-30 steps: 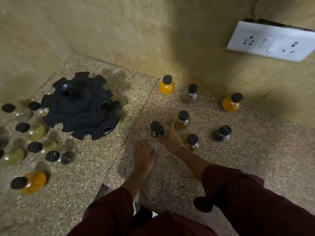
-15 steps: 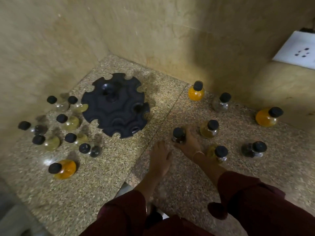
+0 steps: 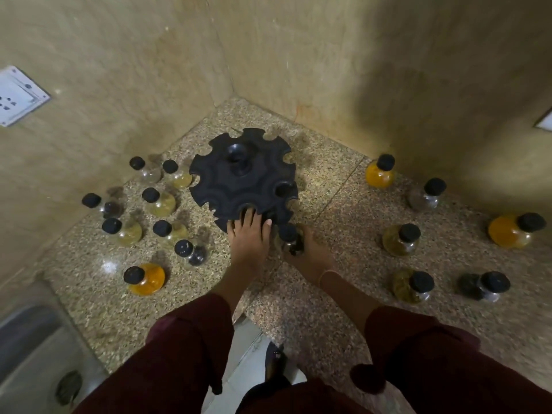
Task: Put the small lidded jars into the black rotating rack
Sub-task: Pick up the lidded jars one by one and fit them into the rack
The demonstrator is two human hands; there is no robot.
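The black rotating rack (image 3: 243, 177) stands in the counter's back corner, its notched slots holding nothing. My left hand (image 3: 249, 234) lies flat with spread fingers on the rack's near edge. My right hand (image 3: 307, 253) grips a dark-filled jar with a black lid (image 3: 289, 239) just right of the rack's front rim. Several lidded jars stand left of the rack, among them a yellow one (image 3: 146, 277). More stand on the right, such as an orange jar (image 3: 380, 171) and an olive one (image 3: 400, 239).
Tan stone walls meet behind the rack. A white socket plate (image 3: 18, 95) sits on the left wall. A steel sink (image 3: 33, 351) lies at the lower left beyond the speckled counter (image 3: 328, 186) edge. Maroon sleeves cover both forearms.
My right hand has carried the dark jar leftward to the rack's front rim. My left hand has moved forward onto the rack. The view has swung left.
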